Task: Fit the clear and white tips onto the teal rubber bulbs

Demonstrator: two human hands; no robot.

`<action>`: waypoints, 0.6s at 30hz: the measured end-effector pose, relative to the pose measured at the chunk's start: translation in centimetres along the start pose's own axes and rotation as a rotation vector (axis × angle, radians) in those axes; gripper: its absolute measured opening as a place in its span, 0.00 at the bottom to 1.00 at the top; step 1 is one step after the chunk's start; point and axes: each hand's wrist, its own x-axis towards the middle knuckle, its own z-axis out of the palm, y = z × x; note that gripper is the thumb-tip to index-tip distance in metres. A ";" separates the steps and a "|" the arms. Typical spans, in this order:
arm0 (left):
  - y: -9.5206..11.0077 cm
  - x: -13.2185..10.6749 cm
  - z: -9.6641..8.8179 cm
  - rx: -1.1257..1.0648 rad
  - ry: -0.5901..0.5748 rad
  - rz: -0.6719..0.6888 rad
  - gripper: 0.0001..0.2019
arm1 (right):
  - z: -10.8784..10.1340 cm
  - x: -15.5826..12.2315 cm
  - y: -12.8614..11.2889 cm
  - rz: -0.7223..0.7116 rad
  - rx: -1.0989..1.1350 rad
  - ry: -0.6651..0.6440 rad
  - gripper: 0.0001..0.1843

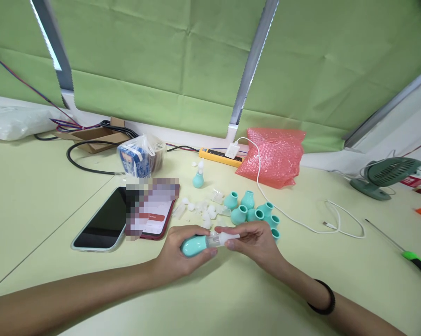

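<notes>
Both hands meet on a bulb aspirator point(213, 241), near loose teal bulbs point(238, 215).
The left hand point(177, 262), forearm slanting inward, wraps the squeeze bulb point(192, 247) between thumb and fingers; the right hand point(261, 241), angled leftward, pinches the white nozzle point(231, 236).

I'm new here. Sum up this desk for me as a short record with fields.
Left hand: grips a teal bulb
Right hand: fingers on the white tip
Between them: clear tube
Just beyond hands: loose teal bulbs, small clear and white pieces
Standing farther back: teal bulb with tip fitted
Left side: two phones
Right side: green fan, screwdriver
</notes>
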 end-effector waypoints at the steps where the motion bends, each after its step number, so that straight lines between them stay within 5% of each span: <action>1: 0.0 0.0 -0.1 -0.023 -0.030 -0.021 0.09 | 0.1 0.0 -0.4 -0.003 -0.025 0.009 0.09; 5: 0.0 0.0 -0.7 -0.189 -0.188 -0.086 0.18 | 0.2 0.5 -3.1 -0.057 -0.171 0.081 0.08; 11: -0.2 0.0 -0.6 -0.381 -0.125 -0.216 0.18 | -2.8 4.0 -6.6 -0.379 -0.233 0.403 0.05; 14: -0.1 0.0 -0.4 -0.359 -0.168 -0.264 0.14 | -5.1 6.9 -6.4 -0.454 -0.335 0.476 0.08; 18: 0.1 0.1 -0.4 -0.319 -0.182 -0.291 0.12 | -7.4 10.4 -4.0 -0.384 -0.627 0.466 0.13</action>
